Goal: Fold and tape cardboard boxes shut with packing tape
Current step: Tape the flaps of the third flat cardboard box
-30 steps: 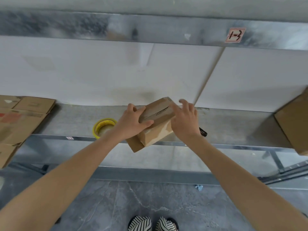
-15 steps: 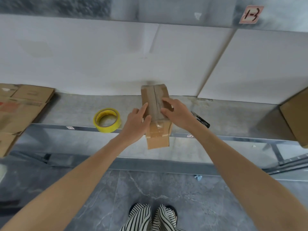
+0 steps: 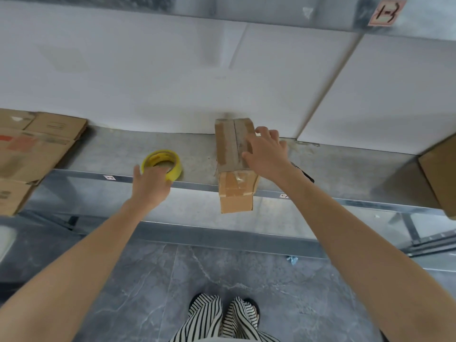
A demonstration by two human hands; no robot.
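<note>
A long brown cardboard box (image 3: 232, 146) lies on the metal shelf (image 3: 197, 159), its taped seam facing up and its near end hanging over the shelf's front edge. My right hand (image 3: 266, 154) rests on the box's top right side with fingers spread. A yellow roll of packing tape (image 3: 172, 161) lies flat on the shelf to the box's left. My left hand (image 3: 150, 183) reaches to it, and the fingers lie over the roll's near rim with the thumb sticking out to the left.
Flattened cardboard boxes (image 3: 32, 149) are piled at the shelf's left end. Another brown box (image 3: 441, 174) stands at the right edge. A black pen (image 3: 307, 176) lies behind my right wrist. White wall panels close the back, and a metal beam runs overhead.
The box was turned and set down lengthwise on the shelf. My left hand then let go of it and moved left to the tape roll. My right hand slid further up the box.
</note>
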